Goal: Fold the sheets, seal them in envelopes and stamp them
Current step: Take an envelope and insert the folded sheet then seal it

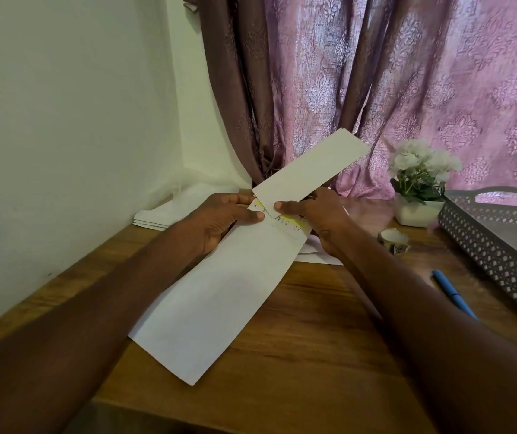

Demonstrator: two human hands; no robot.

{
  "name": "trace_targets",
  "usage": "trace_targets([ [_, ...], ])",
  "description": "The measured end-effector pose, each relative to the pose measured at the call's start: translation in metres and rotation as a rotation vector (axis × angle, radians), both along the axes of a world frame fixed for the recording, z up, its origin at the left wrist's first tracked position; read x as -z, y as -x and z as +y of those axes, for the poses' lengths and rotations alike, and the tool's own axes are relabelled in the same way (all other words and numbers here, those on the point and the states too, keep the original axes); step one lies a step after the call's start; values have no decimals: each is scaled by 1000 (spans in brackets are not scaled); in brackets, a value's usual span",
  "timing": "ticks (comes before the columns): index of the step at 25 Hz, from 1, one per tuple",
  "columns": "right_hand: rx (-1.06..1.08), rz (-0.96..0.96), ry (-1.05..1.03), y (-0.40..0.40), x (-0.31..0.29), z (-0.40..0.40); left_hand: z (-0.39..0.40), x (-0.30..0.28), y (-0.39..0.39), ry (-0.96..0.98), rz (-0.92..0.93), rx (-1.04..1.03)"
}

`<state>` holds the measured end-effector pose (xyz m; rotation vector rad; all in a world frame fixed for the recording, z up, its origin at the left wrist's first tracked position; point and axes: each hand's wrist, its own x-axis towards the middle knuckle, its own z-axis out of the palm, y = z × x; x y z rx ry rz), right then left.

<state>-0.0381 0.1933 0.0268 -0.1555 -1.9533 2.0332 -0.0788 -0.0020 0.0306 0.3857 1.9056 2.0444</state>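
A long white envelope [219, 296] is held above the wooden table [313, 355], its open end away from me. My left hand [219, 219] grips that open end at its left edge, thumb on top. My right hand [316, 216] pinches a folded white sheet [310, 166], whose lower end sits at the envelope's mouth. The sheet slants up and to the right toward the curtain. A strip with yellow and printed text [288, 223] shows at the mouth, between my hands.
A stack of white envelopes [169, 214] lies at the back left by the wall. More paper [316, 253] lies under my right wrist. A roll of tape [393, 239], a potted white flower [420, 186], a blue pen [453, 292] and a dark lattice tray [495, 245] stand on the right.
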Motion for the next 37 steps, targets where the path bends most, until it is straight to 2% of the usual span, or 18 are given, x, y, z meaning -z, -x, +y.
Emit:
trace_targets([
  [5, 4, -23, 33, 1, 1, 2, -1, -2, -1, -34, 14, -5],
  [10, -16, -77, 50, 3, 1, 6, -5, -5, -5, 69, -33, 158],
  [16, -102, -149, 117, 6, 1, 9, -7, -6, -1, 1, 17, 81],
  [34, -289, -247, 185, -5, -4, 18, -9, -2, 2, 51, 60, 16],
  [37, -231, -214, 210, -2, -4, 16, -9, -2, 2, 23, 67, 21],
])
